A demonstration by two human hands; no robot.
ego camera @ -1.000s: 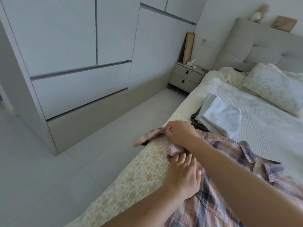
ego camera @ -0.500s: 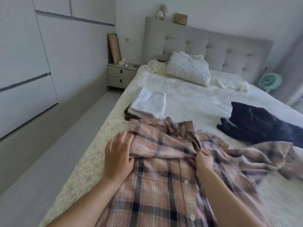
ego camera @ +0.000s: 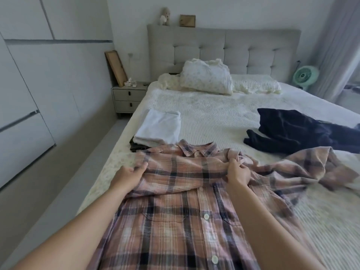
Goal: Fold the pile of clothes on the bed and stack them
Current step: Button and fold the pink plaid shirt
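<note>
I see both arms reaching forward over the bed (ego camera: 214, 114). My left hand (ego camera: 127, 175) pinches the left shoulder of the plaid shirt (ego camera: 175, 221), thumb on top. My right hand (ego camera: 238, 173) is curled tight around bunched cloth at the right shoulder. The shirt lies flat, soft and checked, buttons up. A folded white pile (ego camera: 158, 128) sits just beyond its collar.

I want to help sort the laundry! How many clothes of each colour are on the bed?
Pink plaid: 1, the shirt
White: 1, the folded top
Dark brown: 1, the folded piece under it
Navy: 1 heap, possibly more pieces
Total: 4
</note>
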